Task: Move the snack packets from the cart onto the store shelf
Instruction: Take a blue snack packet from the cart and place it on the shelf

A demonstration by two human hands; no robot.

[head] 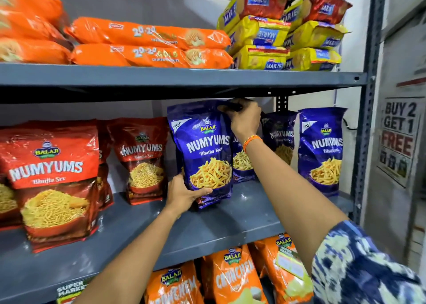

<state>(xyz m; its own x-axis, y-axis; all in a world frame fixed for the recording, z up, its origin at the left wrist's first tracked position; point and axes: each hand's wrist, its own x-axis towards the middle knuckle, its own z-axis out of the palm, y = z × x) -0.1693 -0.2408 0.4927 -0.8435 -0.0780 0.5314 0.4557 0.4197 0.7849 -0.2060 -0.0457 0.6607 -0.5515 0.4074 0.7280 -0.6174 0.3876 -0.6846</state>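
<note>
At the centre of the frame, a blue Numyums packet [204,151] stands upright on the grey middle shelf [230,220], held by both hands. The left hand [184,194] cups its lower left corner, fingers wrapped across the front under the picture of fried sticks. The right hand [245,119] pinches the packet's top right edge, just under the shelf above; an orange thread band [251,142] circles that wrist, and a blue-and-white patterned sleeve [359,267] fills the lower right. To the right of the held packet, more blue packets [321,149] stand along the same shelf, some partly hidden behind the right arm. Left of it stand red Numyums packets [51,181]. On the upper shelf lie long orange biscuit packs [149,43] and stacked yellow Marie packs [281,38]. Orange Crunchem bags [230,278] show on the shelf below, at the bottom of the frame. A "Buy 2 Get 1 Free" poster [397,137] hangs at the right edge.
</note>
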